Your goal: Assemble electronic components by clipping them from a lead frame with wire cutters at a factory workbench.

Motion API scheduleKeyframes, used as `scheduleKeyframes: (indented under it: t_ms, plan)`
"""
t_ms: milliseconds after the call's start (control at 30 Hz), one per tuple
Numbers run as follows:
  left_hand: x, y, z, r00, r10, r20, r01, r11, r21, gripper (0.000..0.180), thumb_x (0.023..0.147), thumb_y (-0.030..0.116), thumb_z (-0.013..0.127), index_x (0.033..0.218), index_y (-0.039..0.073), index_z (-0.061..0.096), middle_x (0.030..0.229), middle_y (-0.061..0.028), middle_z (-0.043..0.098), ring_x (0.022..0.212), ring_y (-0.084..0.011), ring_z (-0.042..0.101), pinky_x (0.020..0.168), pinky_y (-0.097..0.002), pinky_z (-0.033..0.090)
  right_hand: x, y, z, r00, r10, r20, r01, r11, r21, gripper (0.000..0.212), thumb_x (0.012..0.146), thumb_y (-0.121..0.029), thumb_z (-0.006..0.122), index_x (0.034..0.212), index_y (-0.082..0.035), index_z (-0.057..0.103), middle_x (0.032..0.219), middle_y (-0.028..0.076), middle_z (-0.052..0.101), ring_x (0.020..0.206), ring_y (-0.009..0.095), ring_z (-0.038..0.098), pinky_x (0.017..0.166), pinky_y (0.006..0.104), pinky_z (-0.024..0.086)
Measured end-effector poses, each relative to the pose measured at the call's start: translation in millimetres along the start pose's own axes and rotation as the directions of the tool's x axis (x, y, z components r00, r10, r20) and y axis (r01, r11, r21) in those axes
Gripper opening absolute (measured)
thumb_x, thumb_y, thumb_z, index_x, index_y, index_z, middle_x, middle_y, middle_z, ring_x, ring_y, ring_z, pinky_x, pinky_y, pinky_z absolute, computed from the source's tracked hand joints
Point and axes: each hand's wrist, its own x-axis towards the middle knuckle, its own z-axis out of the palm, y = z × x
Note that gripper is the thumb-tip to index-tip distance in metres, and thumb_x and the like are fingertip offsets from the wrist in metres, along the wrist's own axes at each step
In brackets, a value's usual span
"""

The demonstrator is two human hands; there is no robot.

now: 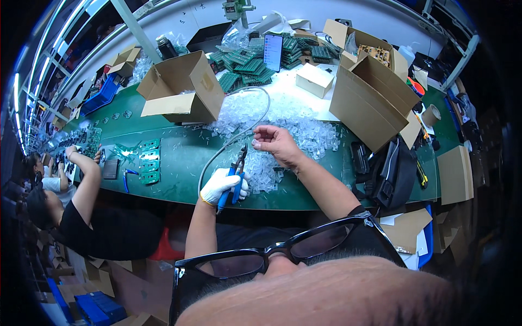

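**White glove on the cutters, bare fingers pinching plastic**

White fabric covers my left hand (222,185), which is clenched around the blue handles of a pair of cutters (235,175), jaws pointing up toward twelve o'clock. A grey hose (246,128) runs from near the tool up in an arc across the bench. At two o'clock from the glove, close by, my right hand (276,142) is bare, its fingertips pinched on something small and clear; I cannot make out the piece itself. Both hands hover over a heap of clear plastic parts (304,130) spread on the green bench (179,157), between the two big boxes.

At ten o'clock from the hands an open cardboard box (182,89) lies on its side; at two o'clock sits a larger cardboard box (372,100). At twelve o'clock, further back, green circuit boards (244,68) are piled around a propped-up phone (272,51), with a small white box (314,80) just beside them. A black bag (394,174) rests at three o'clock on the bench edge. At nine o'clock a person in a black shirt (103,231) leans on the bench, near a few more green boards (149,162).
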Motion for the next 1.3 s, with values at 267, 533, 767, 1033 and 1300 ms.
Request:
scheduleKeyframes:
  t_ms: [267,533,767,1033,1300]
  plan:
    - [1,0,-2,1.000,0.015,0.007,-0.015,1.000,0.020,0.059,0.090,0.037,0.084,0.124,-0.008,0.067,0.095,-0.0150,0.075,0.079,-0.0214,0.074,0.074,-0.0369,0.063,4,8,-9,0.992,0.126,0.021,-0.122,0.983,-0.139,0.030,0.091,0.002,0.079,0.121,-0.001,0.075,0.120,0.007,0.073,0.109,0.015,0.068,0.101,0.0326,0.054]
    - [4,-2,-4,1.000,0.006,0.027,-0.006,1.000,0.003,0.058,0.091,0.036,0.084,0.124,-0.009,0.067,0.096,-0.0155,0.075,0.079,-0.0217,0.074,0.074,-0.0373,0.063,2,6,-2,1.000,0.014,-0.023,-0.014,1.000,-0.019,0.019,0.091,0.002,0.081,0.109,-0.001,0.076,0.107,0.005,0.076,0.097,0.014,0.072,0.092,0.0297,0.057]
    - [4,-3,-4,1.000,0.020,0.011,-0.020,1.000,0.018,0.059,0.090,0.036,0.084,0.125,-0.009,0.067,0.096,-0.0151,0.075,0.079,-0.0215,0.074,0.074,-0.0376,0.063,1,0,1,0.995,0.097,-0.001,-0.097,0.993,0.070,0.035,0.094,0.005,0.075,0.128,0.000,0.067,0.117,0.009,0.067,0.105,0.017,0.071,0.094,0.0349,0.060]
    - [4,-3,-1,1.000,0.005,-0.003,-0.004,1.000,0.018,0.059,0.090,0.037,0.084,0.125,-0.008,0.067,0.096,-0.0145,0.075,0.079,-0.0212,0.074,0.073,-0.0371,0.063,2,-2,2,0.998,0.018,0.059,-0.024,0.994,0.110,0.058,0.088,0.010,0.071,0.142,-0.001,0.054,0.123,0.011,0.065,0.102,0.018,0.069,0.092,0.0332,0.060]
    - [4,-1,2,0.999,-0.024,-0.023,0.025,0.998,0.054,0.058,0.091,0.037,0.084,0.125,-0.007,0.067,0.094,-0.0134,0.075,0.078,-0.0198,0.074,0.072,-0.0354,0.062,-4,-2,11,0.999,0.000,-0.037,0.001,0.999,0.033,0.068,0.083,0.008,0.079,0.144,-0.001,0.051,0.118,0.010,0.062,0.100,0.017,0.069,0.090,0.0336,0.061]
